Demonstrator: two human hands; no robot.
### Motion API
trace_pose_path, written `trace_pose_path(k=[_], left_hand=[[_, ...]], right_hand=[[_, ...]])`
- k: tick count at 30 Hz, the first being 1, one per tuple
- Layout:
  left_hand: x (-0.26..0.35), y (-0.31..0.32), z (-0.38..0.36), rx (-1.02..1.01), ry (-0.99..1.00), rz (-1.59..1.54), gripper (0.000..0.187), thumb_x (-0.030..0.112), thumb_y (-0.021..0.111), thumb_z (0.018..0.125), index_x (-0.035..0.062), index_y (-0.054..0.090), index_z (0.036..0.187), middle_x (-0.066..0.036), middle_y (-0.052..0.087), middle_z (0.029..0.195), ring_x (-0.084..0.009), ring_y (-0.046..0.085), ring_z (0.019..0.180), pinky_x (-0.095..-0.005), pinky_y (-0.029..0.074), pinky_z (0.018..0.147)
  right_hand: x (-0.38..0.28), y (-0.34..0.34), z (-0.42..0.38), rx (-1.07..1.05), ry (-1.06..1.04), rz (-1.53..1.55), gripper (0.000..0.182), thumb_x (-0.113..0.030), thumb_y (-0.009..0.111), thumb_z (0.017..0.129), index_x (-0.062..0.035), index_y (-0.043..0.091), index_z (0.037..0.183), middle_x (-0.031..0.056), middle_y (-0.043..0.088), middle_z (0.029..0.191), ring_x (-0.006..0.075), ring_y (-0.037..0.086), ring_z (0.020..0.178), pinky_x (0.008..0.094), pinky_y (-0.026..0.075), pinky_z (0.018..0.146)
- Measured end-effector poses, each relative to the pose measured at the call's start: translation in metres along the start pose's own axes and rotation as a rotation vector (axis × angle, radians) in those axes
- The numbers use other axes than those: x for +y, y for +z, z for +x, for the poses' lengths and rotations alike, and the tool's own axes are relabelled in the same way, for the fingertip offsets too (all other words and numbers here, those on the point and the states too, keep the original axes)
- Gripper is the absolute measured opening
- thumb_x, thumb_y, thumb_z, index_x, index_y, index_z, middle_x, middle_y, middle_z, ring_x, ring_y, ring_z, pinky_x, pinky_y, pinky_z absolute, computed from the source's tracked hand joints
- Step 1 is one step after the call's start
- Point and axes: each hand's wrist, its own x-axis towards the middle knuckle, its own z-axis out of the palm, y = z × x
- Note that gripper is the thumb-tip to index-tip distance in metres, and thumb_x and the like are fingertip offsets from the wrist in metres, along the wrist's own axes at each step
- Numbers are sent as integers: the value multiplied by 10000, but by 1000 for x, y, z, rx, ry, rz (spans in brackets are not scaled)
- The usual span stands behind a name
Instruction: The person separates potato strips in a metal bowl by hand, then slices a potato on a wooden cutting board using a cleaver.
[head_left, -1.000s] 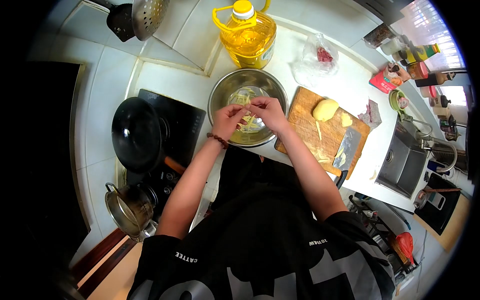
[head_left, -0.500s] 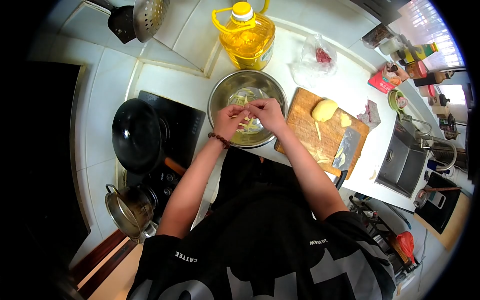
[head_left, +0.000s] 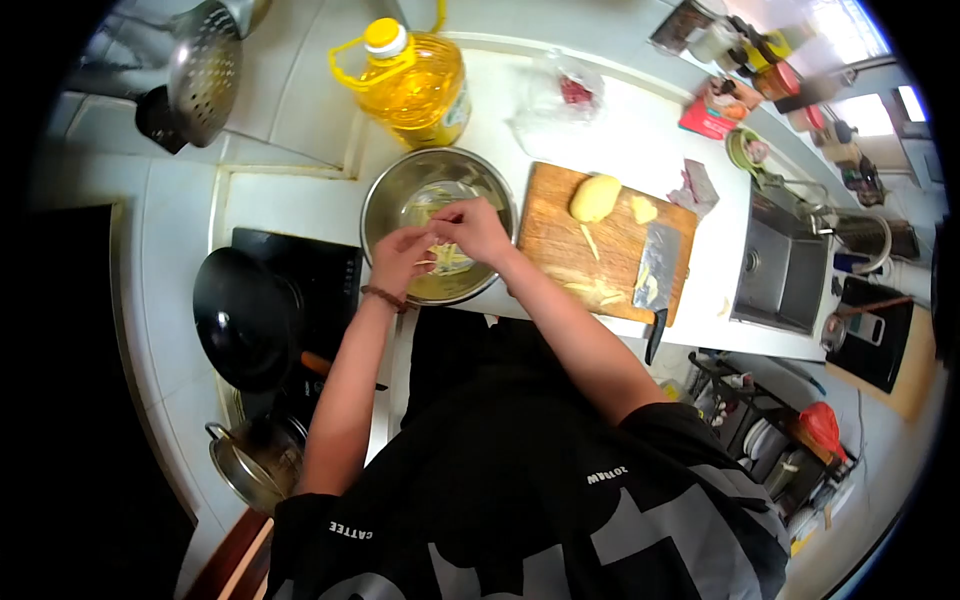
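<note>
Yellow strips (head_left: 454,262) are lying in the bowl (head_left: 383,207); above them, the left hand (head_left: 398,262) and right hand (head_left: 478,232) are meeting at pinched fingertips, grasp unclear. Hasty flicking could be scattering strips outside.

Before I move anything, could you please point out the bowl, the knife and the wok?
Bowl (head_left: 482,286): head view, inner wall, lower right.
Knife (head_left: 659,246): head view, blade.
Wok (head_left: 235,325): head view, dark inside.
</note>
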Motion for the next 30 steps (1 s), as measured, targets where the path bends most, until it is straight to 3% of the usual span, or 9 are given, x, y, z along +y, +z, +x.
trace_pose_path(k=[5,8,9,13,14,19,23,26,30], left_hand=[[-7,-2,0,181,-114,-168,174,173,745,1000,67,657,1105,-53,728,1013,-146,707,777,-274,583,642],[-51,-40,36,183,121,507,315,281,759,992,30,622,1125,-81,726,933,-160,666,586,-298,538,501],[-48,-37,35,174,123,514,315,281,759,992,30,622,1125,-81,726,933,-160,666,586,-298,538,501],[-17,0,10,263,100,641,280,290,762,967,29,700,1047,-86,742,834,-175,703,704,-335,552,624],[-19,2,11,231,191,718,256,272,759,965,33,707,1040,-78,743,841,-171,706,717,-333,554,646],[5,78,-15,61,478,661,128,152,742,951,47,725,1022,-86,732,859,-169,713,752,-320,550,691],[-11,145,-7,-312,659,937,189,109,740,922,25,703,1087,-138,701,1010,-283,713,893,-386,570,794],[-38,191,10,-578,859,1207,302,74,684,910,20,662,1206,-161,648,1196,-337,640,1137,-425,533,956],[-72,243,36,-694,993,1568,376,68,646,897,52,638,1273,-140,618,1260,-324,582,1233,-435,500,1004]], right_hand=[[-4,3,-11,133,108,-83,144,-114,769,912,29,774,898,108,751,736,135,713,646,301,556,628],[13,5,-7,107,11,-273,170,-90,778,852,28,782,974,185,769,852,296,755,792,384,593,746],[16,7,-7,88,-69,-378,214,-74,787,822,33,786,1007,214,769,894,368,758,871,421,604,809],[-11,-8,-25,28,-58,-376,270,-75,759,838,31,776,1086,260,759,1011,404,738,975,451,587,893],[-15,-17,-35,53,-102,-393,275,-160,763,896,7,765,1114,215,767,970,334,764,854,412,603,779],[-13,-102,-110,488,60,-151,166,-106,727,967,1,780,1082,100,770,838,125,708,727,277,560,678],[61,-169,-212,888,359,-373,162,-113,780,886,21,769,975,159,773,836,252,770,790,370,599,735],[72,-156,-252,874,516,-424,315,-124,831,829,31,745,1090,200,773,931,305,780,842,403,611,780],[84,-133,-254,887,573,-507,619,-131,877,765,1,643,1323,272,680,1147,399,719,994,467,586,893]])
